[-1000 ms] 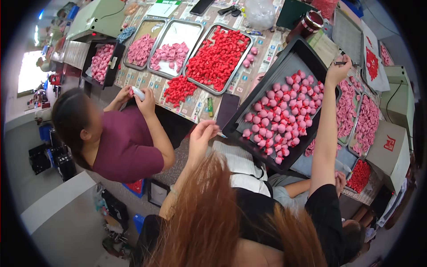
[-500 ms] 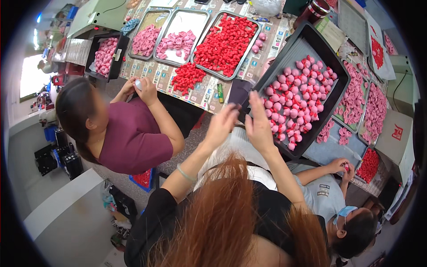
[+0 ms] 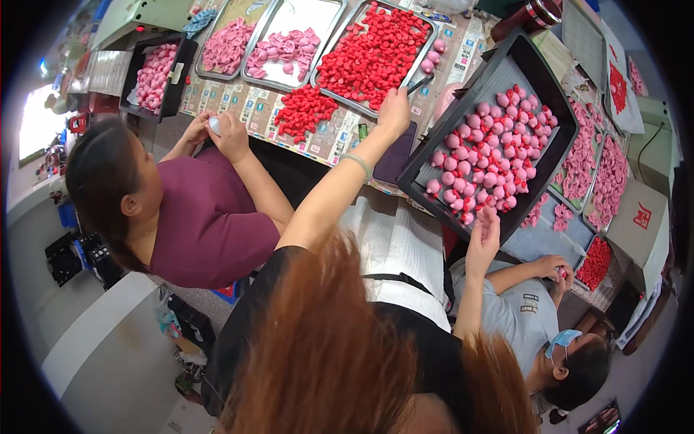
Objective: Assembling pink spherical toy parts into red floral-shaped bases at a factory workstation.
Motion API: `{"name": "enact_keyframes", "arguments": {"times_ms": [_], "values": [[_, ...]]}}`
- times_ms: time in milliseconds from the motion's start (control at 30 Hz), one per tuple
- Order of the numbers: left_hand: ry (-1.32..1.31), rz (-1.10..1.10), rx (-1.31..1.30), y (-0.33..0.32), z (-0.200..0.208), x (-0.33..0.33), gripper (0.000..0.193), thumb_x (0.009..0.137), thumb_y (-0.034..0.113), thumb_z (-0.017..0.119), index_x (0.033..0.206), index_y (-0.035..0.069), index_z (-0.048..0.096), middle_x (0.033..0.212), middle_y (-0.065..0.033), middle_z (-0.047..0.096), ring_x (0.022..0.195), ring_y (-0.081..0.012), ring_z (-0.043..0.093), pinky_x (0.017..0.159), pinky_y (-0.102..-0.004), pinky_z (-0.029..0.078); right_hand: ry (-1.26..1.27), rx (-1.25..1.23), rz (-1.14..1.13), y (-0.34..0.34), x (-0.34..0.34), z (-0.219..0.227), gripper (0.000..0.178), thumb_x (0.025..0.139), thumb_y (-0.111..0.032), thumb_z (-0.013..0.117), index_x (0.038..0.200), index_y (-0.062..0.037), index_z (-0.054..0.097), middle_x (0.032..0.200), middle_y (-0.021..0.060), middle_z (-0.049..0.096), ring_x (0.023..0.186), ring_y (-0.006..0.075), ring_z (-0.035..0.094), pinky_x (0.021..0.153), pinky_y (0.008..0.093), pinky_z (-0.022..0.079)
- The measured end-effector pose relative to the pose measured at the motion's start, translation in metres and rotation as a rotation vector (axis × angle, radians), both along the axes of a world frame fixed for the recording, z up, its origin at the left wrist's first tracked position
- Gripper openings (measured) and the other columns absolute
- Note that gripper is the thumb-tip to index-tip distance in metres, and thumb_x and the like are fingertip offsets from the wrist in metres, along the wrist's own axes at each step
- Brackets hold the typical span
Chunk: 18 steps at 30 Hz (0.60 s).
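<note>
My left hand (image 3: 395, 112) is closed at the near right corner of a metal tray (image 3: 343, 101) heaped with small red pieces. From its fingers sticks out a dark, thin stick-like tool (image 3: 420, 84). My right hand (image 3: 486, 230), fingers loosely bent and apart, is at the near edge of a large black crate (image 3: 428, 192). Inside lie many pink balls (image 3: 473, 148), many with red pieces attached. Between my arms, a dark purple phone (image 3: 397, 155) rests flat at the table's front edge.
Loose red pieces (image 3: 305, 112) lie beside the tray. More trays hold pink pieces (image 3: 285, 49). On the left, a person in a maroon shirt (image 3: 210, 217) holds a white object. A masked person in grey (image 3: 524, 300) works at right, beside a red-piece pile (image 3: 596, 265).
My hands were close together over the table's edge by the crate. The left has reached forward to the red-piece tray; the right has drawn back to the crate's near edge.
</note>
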<state>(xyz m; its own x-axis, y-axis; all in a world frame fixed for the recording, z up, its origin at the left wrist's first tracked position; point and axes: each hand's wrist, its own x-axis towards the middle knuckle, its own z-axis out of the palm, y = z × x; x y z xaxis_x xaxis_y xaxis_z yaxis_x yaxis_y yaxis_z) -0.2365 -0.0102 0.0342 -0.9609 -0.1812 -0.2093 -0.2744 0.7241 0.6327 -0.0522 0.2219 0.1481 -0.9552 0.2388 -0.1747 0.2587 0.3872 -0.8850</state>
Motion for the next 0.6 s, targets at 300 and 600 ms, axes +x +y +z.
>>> {"name": "enact_keyframes", "arguments": {"times_ms": [300, 600], "values": [[0.274, 0.007, 0.164, -0.018, 0.012, 0.029, 0.029, 0.078, 0.001, 0.042, 0.104, 0.0, 0.053, 0.099, -0.0192, 0.055, 0.092, -0.0345, 0.053, 0.08, -0.0393, 0.042, -0.072, -0.042, -0.046, -0.005, 0.003, -0.023, 0.029, 0.084, -0.002, 0.046, 0.113, 0.0016, 0.047, 0.103, 0.0122, 0.055, 0.094, 0.0163, 0.054, 0.08, 0.0266, 0.043], [0.224, 0.232, 0.217, -0.045, 0.025, 0.128, 0.022, 0.081, 0.002, 0.042, 0.1, 0.0, 0.053, 0.093, -0.017, 0.056, 0.091, -0.0316, 0.053, 0.079, -0.0374, 0.041, -0.12, -0.072, 0.004, -0.01, 0.0, -0.032, 0.027, 0.084, -0.002, 0.046, 0.11, 0.0027, 0.049, 0.101, 0.0122, 0.056, 0.094, 0.0165, 0.055, 0.081, 0.0263, 0.042]]}}
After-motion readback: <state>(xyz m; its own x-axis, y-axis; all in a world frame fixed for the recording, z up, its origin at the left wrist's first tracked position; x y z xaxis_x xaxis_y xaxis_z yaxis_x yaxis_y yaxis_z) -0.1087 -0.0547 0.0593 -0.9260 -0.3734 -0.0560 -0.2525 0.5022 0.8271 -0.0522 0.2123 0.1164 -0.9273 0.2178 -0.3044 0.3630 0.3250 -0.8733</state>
